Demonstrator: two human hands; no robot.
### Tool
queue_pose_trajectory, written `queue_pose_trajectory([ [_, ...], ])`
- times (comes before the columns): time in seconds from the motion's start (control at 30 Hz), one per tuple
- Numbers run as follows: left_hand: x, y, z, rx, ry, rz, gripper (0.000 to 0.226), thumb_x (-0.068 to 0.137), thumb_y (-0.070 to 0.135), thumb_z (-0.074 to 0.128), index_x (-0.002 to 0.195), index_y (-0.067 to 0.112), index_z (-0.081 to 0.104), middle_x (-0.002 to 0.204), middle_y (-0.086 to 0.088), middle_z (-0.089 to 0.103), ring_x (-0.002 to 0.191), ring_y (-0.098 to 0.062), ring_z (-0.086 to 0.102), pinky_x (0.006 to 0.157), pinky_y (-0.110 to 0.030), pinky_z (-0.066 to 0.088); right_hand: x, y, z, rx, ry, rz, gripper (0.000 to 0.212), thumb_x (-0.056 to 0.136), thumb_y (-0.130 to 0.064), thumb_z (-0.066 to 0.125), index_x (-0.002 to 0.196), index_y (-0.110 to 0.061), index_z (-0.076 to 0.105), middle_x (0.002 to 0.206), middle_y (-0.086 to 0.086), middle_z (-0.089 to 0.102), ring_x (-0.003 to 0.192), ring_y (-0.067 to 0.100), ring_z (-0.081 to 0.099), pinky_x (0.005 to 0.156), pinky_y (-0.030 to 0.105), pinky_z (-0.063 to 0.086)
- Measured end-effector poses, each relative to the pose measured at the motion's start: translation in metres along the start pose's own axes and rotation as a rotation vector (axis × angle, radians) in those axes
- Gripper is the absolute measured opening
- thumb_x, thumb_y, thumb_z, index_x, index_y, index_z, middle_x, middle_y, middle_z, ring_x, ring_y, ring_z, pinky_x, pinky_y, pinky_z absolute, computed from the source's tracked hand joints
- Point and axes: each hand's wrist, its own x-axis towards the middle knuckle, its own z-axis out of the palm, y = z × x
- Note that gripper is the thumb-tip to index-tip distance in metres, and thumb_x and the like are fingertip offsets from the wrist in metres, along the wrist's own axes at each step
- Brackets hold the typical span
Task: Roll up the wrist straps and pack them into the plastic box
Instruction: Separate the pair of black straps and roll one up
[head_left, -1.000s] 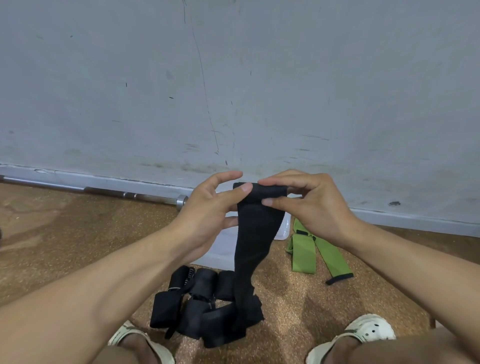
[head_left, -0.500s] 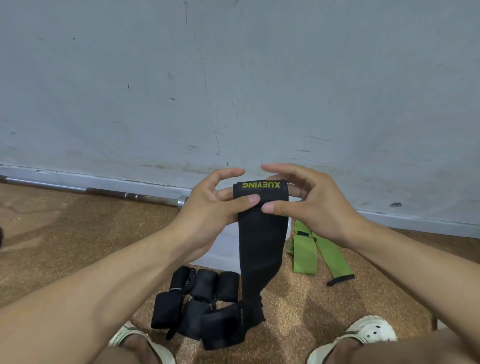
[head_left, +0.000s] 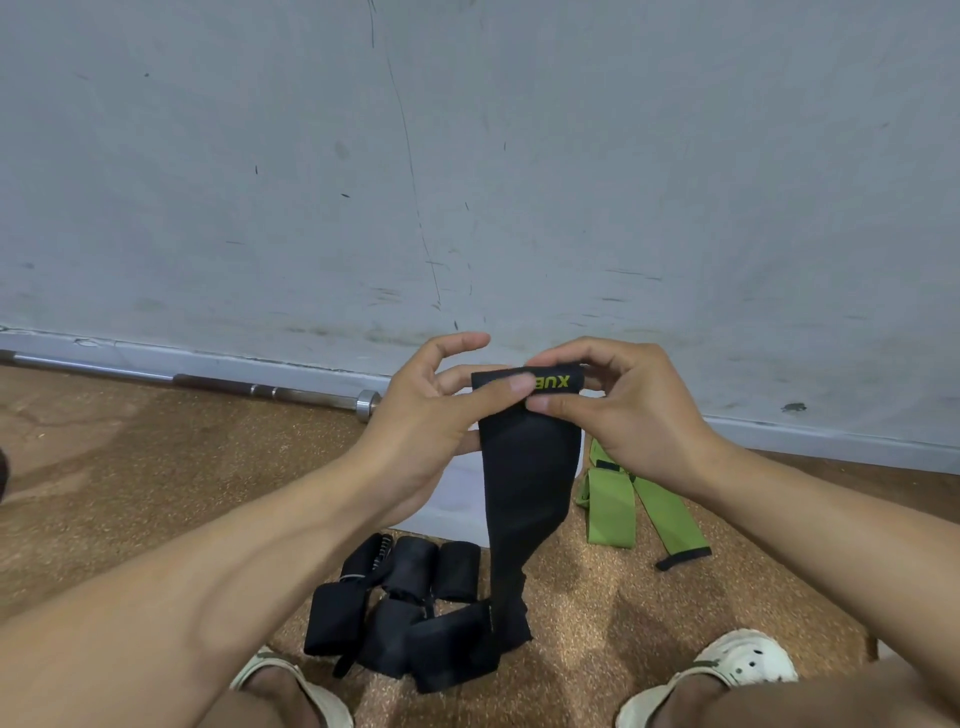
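Black wrist strap (head_left: 527, 467): you hold it up in front of you, long axis vertical, rolled top edge with yellow lettering upward, lower end hanging to the cork floor (head_left: 130, 467). Your left hand (head_left: 421, 431) and right hand (head_left: 628, 415) each pinch that top edge between thumb and fingers. Plastic box (head_left: 457, 499): behind the strap, mostly hidden. Rolled black straps (head_left: 410, 608): at your feet. Green straps (head_left: 623, 499): lying to the right.
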Motion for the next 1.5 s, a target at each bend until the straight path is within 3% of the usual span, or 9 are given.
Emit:
queue_pose_trajectory([
  [0.17,-0.004,0.003,0.0,0.048,-0.018,-0.08,0.073,0.069,0.035,0.08,0.135,0.021,0.052,0.107,-0.005,0.077,0.098,-0.02,0.074,0.091,-0.048,0.06,0.002,0.001,0.004,0.016,0.059,-0.111,0.03,0.076,0.002,0.084,0.09,-0.025,0.078,0.096,-0.002,0.077,0.097,0.021,0.073,0.091,0.038,0.059],
  [0.33,-0.004,0.0,-0.003,0.045,-0.017,-0.065,0.055,0.087,0.013,0.074,0.136,0.022,0.051,0.11,-0.005,0.078,0.1,-0.02,0.075,0.086,-0.041,0.061,0.004,0.002,0.004,0.087,-0.01,-0.067,0.032,0.075,0.01,0.082,0.089,-0.018,0.078,0.105,0.0,0.078,0.101,0.015,0.073,0.091,0.024,0.056],
  [0.6,-0.001,0.003,-0.011,0.064,-0.023,-0.002,0.067,0.083,-0.001,0.076,0.139,0.024,0.048,0.118,-0.01,0.075,0.108,-0.025,0.073,0.091,-0.04,0.06,0.004,-0.001,-0.005,0.29,-0.132,0.207,0.054,0.074,-0.021,0.08,0.127,-0.02,0.068,0.125,0.001,0.072,0.108,0.024,0.074,0.092,0.035,0.06],
  [0.77,0.001,-0.001,-0.011,0.072,-0.03,0.009,0.072,0.081,-0.006,0.077,0.139,0.026,0.049,0.119,-0.012,0.074,0.108,-0.025,0.073,0.091,-0.043,0.06,0.002,0.002,-0.002,0.303,-0.12,0.237,0.043,0.074,-0.017,0.078,0.116,-0.012,0.071,0.114,0.008,0.077,0.102,0.026,0.076,0.085,0.033,0.062],
  [0.93,0.0,-0.002,-0.01,0.039,-0.016,-0.014,0.073,0.071,0.016,0.082,0.136,0.024,0.052,0.117,-0.01,0.075,0.106,-0.026,0.074,0.091,-0.045,0.059,0.003,0.002,0.001,0.292,-0.061,0.191,0.036,0.078,-0.009,0.079,0.112,-0.011,0.072,0.113,0.012,0.075,0.098,0.031,0.077,0.086,0.041,0.063],
  [1.07,-0.004,0.001,-0.007,0.046,-0.029,-0.101,0.062,0.08,0.043,0.073,0.132,0.012,0.06,0.117,-0.01,0.075,0.108,-0.029,0.072,0.09,-0.045,0.06,0.003,0.002,0.003,0.258,-0.009,0.149,0.031,0.081,0.001,0.079,0.108,-0.013,0.074,0.106,0.021,0.075,0.097,0.04,0.074,0.089,0.047,0.062],
  [1.17,-0.006,0.002,-0.005,0.061,-0.04,-0.148,0.06,0.086,0.05,0.066,0.129,0.008,0.063,0.121,-0.013,0.073,0.112,-0.03,0.07,0.093,-0.048,0.059,0.003,0.003,0.004,0.178,-0.009,0.069,0.031,0.079,0.002,0.081,0.101,-0.019,0.076,0.102,0.01,0.078,0.102,0.034,0.072,0.089,0.039,0.062],
  [1.3,-0.003,0.002,-0.007,-0.008,0.015,-0.179,0.041,0.092,0.031,0.07,0.126,0.009,0.064,0.11,-0.012,0.075,0.098,-0.026,0.073,0.082,-0.038,0.062,0.002,0.005,0.006,0.096,-0.017,0.014,0.034,0.076,0.003,0.084,0.096,-0.023,0.078,0.099,0.001,0.079,0.101,0.027,0.071,0.089,0.029,0.059],
  [1.5,-0.001,0.004,-0.009,-0.138,0.054,-0.182,0.049,0.086,0.009,0.076,0.131,0.014,0.058,0.102,-0.01,0.079,0.09,-0.023,0.076,0.075,-0.033,0.062,0.0,0.005,0.0,0.175,-0.101,0.127,0.035,0.074,-0.004,0.085,0.105,-0.019,0.077,0.107,0.005,0.079,0.106,0.024,0.074,0.09,0.032,0.061],
])
